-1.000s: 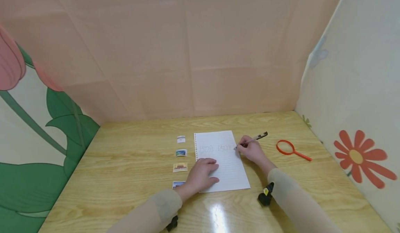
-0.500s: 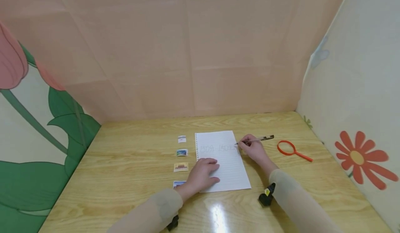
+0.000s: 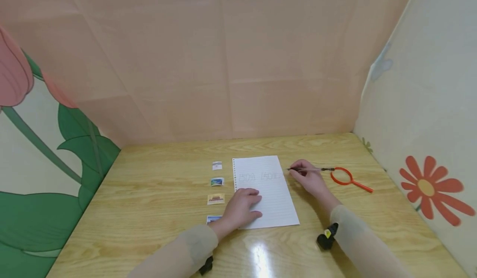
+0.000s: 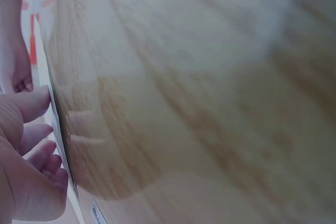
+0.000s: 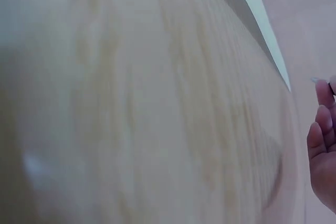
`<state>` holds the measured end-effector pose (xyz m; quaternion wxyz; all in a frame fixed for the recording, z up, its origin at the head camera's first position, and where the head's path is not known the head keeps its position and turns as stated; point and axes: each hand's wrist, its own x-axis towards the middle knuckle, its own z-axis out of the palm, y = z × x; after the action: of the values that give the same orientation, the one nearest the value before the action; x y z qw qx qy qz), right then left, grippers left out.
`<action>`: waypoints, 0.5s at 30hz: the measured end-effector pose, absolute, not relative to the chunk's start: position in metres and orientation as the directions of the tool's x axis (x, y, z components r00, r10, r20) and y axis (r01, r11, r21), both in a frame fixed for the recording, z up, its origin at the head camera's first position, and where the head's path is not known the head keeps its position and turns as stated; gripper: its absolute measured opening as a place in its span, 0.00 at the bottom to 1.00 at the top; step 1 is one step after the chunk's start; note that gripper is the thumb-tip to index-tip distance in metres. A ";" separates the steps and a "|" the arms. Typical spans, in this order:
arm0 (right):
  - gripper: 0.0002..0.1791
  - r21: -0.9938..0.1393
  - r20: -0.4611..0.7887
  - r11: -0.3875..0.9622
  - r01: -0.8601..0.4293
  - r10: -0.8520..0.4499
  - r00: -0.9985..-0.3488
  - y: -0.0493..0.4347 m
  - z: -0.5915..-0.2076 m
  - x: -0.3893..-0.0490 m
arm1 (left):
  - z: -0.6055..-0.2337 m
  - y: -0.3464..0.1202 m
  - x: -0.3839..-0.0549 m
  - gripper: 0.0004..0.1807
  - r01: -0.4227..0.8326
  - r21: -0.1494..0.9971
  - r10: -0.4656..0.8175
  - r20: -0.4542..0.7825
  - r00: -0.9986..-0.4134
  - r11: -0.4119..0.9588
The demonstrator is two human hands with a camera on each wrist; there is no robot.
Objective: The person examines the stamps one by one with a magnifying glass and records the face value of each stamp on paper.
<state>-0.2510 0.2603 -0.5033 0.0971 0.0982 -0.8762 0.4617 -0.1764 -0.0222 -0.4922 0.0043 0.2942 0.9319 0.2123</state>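
Note:
A lined sheet of paper (image 3: 272, 203) with punched holes along its left edge lies on the table, faint handwritten figures across its upper part. My left hand (image 3: 242, 208) rests on its lower left, fingers relaxed; the left wrist view shows this hand (image 4: 31, 166) at the paper's edge. Just right of the sheet, my right hand (image 3: 309, 179) pinches a pen (image 3: 316, 169), its tip pointing left by the paper's right edge. In the right wrist view only part of the right hand (image 5: 324, 153) shows, at the right border.
Small picture cards stand in a column left of the paper: a pale one (image 3: 217, 165), a blue-green one (image 3: 217, 182), a yellow one (image 3: 215, 199) and a blue one (image 3: 213, 218) partly behind the left wrist. A red magnifying glass (image 3: 361, 186) lies to the right on the wooden table (image 3: 156, 195).
My right hand has moved right, off the sheet, and the pen has tilted flatter, its back end now at the magnifying glass's rim in the head view. The left hand stays on the paper.

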 end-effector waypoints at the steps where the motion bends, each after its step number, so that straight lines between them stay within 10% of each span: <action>1: 0.08 -0.786 0.271 0.556 -0.272 -0.086 -0.959 0.262 -0.503 -0.251 | -0.492 -0.022 -0.176 0.26 0.545 0.399 0.550 0.114 -0.828 0.737; 15: 0.08 -0.735 0.302 0.599 -0.319 -0.132 -0.944 0.276 -0.499 -0.244 | -0.491 -0.023 -0.176 0.26 0.552 0.391 0.555 0.116 -0.824 0.737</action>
<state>-0.2437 0.2759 -0.4986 0.1087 0.1269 -0.8874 0.4296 -0.1762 -0.0230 -0.4914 0.0039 0.2968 0.9319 0.2084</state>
